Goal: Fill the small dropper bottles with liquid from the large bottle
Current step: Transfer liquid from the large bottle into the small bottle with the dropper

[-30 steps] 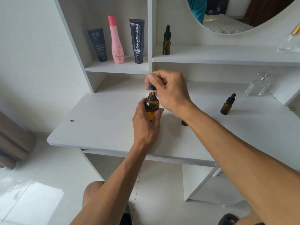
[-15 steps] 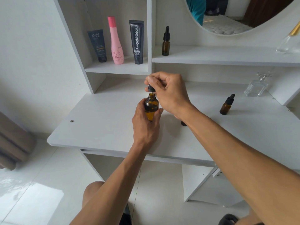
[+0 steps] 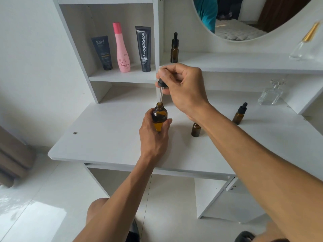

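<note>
From the head camera we look down at our two hands over a white desk [image 3: 108, 137]; our left hand [image 3: 153, 135] is wrapped round the large bottle [image 3: 159, 117], a brown glass one with its top off, and holds it up off the desk, tilted a little; our right hand [image 3: 183, 89] is just above it, with its fingers curled round the black top of a dropper [image 3: 161, 89]; the thin glass tube of the dropper points down, and its tip is right at the open mouth of the large bottle; we cannot tell if the tip is inside or only touching the rim; both hands are closed on their things, and they sit near each other, one over the other.

Just to the right of our left hand, partly under our right wrist, a small open bottle [image 3: 195, 130] stands on the desk with no cap; further right, past our right arm, a small capped bottle [image 3: 239, 114] stands upright; behind our right hand, on the shelf [image 3: 244, 63], a second capped bottle [image 3: 174, 48] stands tall; up and to the left of our hands sit a dark tube [image 3: 103, 53], a pink bottle [image 3: 122, 49] and a black tube [image 3: 144, 49] in a row; far to the right of our right hand is a clear glass bottle [image 3: 271, 95]; above it all is a round mirror [image 3: 244, 18].
</note>
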Available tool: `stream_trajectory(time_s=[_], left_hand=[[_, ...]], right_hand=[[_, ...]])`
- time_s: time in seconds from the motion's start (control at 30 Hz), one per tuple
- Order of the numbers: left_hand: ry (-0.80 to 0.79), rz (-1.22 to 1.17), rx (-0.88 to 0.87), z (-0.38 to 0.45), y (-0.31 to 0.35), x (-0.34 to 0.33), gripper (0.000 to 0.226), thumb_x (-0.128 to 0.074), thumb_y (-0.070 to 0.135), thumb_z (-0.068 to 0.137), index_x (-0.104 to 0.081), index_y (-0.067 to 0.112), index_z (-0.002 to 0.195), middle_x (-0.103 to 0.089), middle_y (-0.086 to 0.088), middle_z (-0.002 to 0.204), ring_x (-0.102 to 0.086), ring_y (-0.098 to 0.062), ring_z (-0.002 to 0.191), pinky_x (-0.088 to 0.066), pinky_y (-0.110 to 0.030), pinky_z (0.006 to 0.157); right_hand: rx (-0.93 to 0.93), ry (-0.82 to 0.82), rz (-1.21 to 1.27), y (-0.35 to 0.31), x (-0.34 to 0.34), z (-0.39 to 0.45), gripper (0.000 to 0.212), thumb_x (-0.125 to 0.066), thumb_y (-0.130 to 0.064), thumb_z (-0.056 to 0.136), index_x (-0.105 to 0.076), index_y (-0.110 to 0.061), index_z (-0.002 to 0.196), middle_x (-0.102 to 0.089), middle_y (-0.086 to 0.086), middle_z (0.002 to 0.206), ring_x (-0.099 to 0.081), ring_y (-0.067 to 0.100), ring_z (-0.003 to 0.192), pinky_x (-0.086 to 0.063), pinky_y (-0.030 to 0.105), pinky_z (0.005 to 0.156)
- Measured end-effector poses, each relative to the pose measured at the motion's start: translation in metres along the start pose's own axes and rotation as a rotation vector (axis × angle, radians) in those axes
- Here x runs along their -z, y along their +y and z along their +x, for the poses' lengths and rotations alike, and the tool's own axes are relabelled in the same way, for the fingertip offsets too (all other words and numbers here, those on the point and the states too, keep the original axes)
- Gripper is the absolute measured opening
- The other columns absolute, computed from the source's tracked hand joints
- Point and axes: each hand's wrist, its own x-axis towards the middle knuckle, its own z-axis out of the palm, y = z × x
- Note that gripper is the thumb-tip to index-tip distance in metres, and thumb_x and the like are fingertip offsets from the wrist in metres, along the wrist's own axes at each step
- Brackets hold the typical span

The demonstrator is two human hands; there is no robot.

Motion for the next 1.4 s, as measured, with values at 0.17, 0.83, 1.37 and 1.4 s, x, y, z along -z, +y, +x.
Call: stream_trajectory(time_s=[0.17, 0.83, 1.37, 1.4], left_hand=[[0.002, 0.024, -0.007, 0.000, -0.001, 0.000, 0.048, -0.072, 0.028, 0.094, -0.053, 0.019, 0.137, -0.064, 0.008, 0.114, -0.058, -0.009, 0.098, -0.041, -0.018, 0.083], [-0.017, 0.041, 0.024, -0.001, 0.001, 0.001, 0.052, -0.071, 0.031, 0.096, -0.049, 0.020, 0.142, -0.060, 0.011, 0.114, -0.058, -0.011, 0.100, -0.043, -0.021, 0.088], [-0.001, 0.057, 0.007, -0.001, 0.000, 0.001, 0.049, -0.071, 0.029, 0.095, -0.051, 0.020, 0.139, -0.062, 0.011, 0.111, -0.059, -0.008, 0.099, -0.044, -0.019, 0.087], [-0.001, 0.059, 0.006, -0.001, 0.000, 0.001, 0.049, -0.071, 0.029, 0.095, -0.051, 0.019, 0.139, -0.062, 0.011, 0.111, -0.059, -0.007, 0.099, -0.043, -0.014, 0.085]], right_hand=[[0.023, 0.059, 0.079, -0.014, 0.009, 0.003, 0.013, -0.066, -0.020, 0.097, -0.073, -0.009, 0.097, -0.076, 0.010, 0.091, -0.077, 0.016, 0.079, -0.064, 0.032, 0.071], [-0.050, 0.206, 0.052, 0.002, 0.082, -0.008, 0.010, -0.066, -0.021, 0.097, -0.071, -0.017, 0.090, -0.075, 0.004, 0.089, -0.077, 0.016, 0.075, -0.063, 0.032, 0.070], [-0.089, 0.203, 0.015, 0.023, 0.091, -0.017, 0.011, -0.067, -0.021, 0.096, -0.073, -0.012, 0.092, -0.074, 0.006, 0.088, -0.077, 0.017, 0.073, -0.056, 0.019, 0.063], [-0.090, 0.200, 0.010, 0.024, 0.091, -0.017, 0.011, -0.067, -0.021, 0.096, -0.073, -0.012, 0.093, -0.074, 0.006, 0.088, -0.077, 0.017, 0.073, -0.056, 0.020, 0.063]])
